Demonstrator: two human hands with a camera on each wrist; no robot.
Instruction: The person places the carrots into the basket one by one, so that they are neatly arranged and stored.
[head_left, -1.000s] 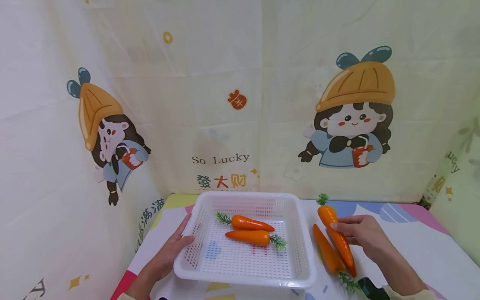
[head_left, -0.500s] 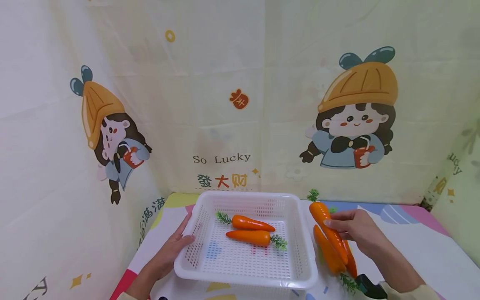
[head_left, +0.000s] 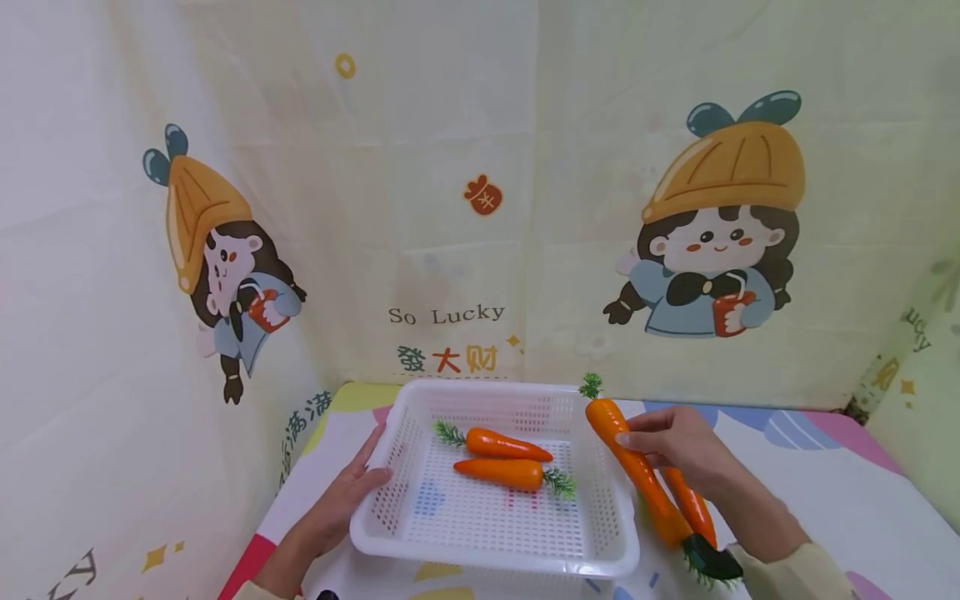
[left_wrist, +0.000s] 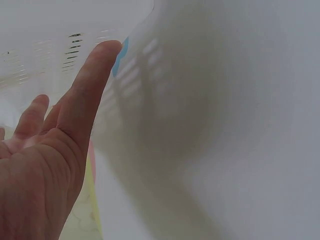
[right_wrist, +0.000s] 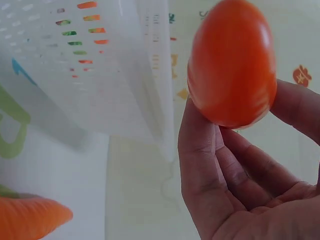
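My right hand (head_left: pixel 686 446) pinches an orange carrot (head_left: pixel 617 433) with a green leafy top, over the right rim of a white plastic basket (head_left: pixel 495 562). In the right wrist view this carrot (right_wrist: pixel 232 65) appears end-on between thumb and fingers. Two more carrots lie on the table right of the basket: one (head_left: pixel 667 521) is partly covered by the held one, the other (head_left: pixel 693 508) by my hand. Inside the basket lie two carrots, a rear one (head_left: pixel 502 444) and a front one (head_left: pixel 502 473). My left hand (head_left: pixel 337 504) rests against the basket's left side, fingers extended.
The table wears a white cover (head_left: pixel 825 500) with coloured shapes. Behind and beside it hang pale curtains (head_left: pixel 555 208) printed with cartoon figures and lettering. A dark device (head_left: pixel 708 557) sits at my right wrist, in front of a carrot's leaves.
My right hand has lifted the carrot from beside the others and carried it left to the basket's right rim. The left hand and the basket have stayed in place.
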